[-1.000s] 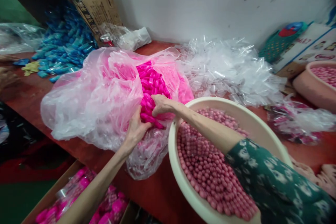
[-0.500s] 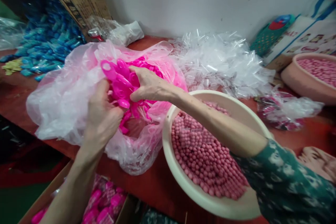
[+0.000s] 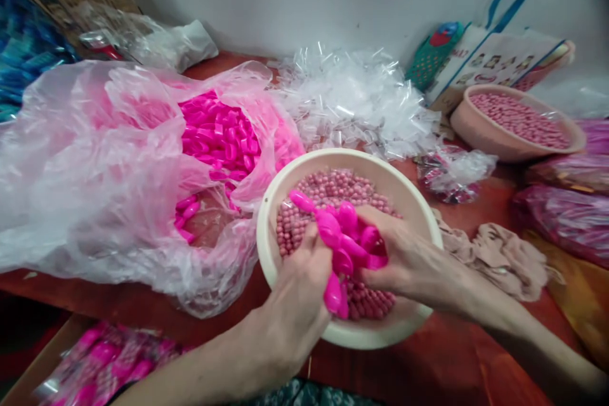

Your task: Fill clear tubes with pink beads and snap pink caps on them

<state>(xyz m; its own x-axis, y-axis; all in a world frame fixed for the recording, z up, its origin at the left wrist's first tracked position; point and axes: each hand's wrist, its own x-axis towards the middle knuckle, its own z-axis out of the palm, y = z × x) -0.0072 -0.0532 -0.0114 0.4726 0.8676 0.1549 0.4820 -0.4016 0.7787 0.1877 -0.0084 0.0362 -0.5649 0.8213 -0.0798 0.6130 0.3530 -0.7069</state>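
Observation:
Over a cream basin [image 3: 273, 193], my left hand [image 3: 302, 282] and my right hand [image 3: 404, 247] are close together. Between them is a bunch of glossy bright pink plastic pieces [image 3: 340, 238] with rounded ends; their exact kind is unclear. My left fingers are closed at the bunch's near left side, while my right fingers curl round its right side. Beneath, the basin holds many dull pink beads [image 3: 328, 184], partly hidden by the hands. To the left lies an open translucent bag [image 3: 85, 158] containing more bright pink pieces [image 3: 219, 136].
Clear plastic pieces [image 3: 352, 95] are heaped by the wall. At right are a second basin [image 3: 495, 133] of pink pieces, a crumpled cloth [image 3: 509, 260] and wrapped purple packets [image 3: 566, 219]. Below the table edge, a box holds packed pink items [image 3: 111, 358]. Blue pieces [image 3: 28, 44] lie far left.
Both hands have moved right, from the bag's opening to above the cream basin, carrying the bright pink plastic pieces. The view has shifted to the right.

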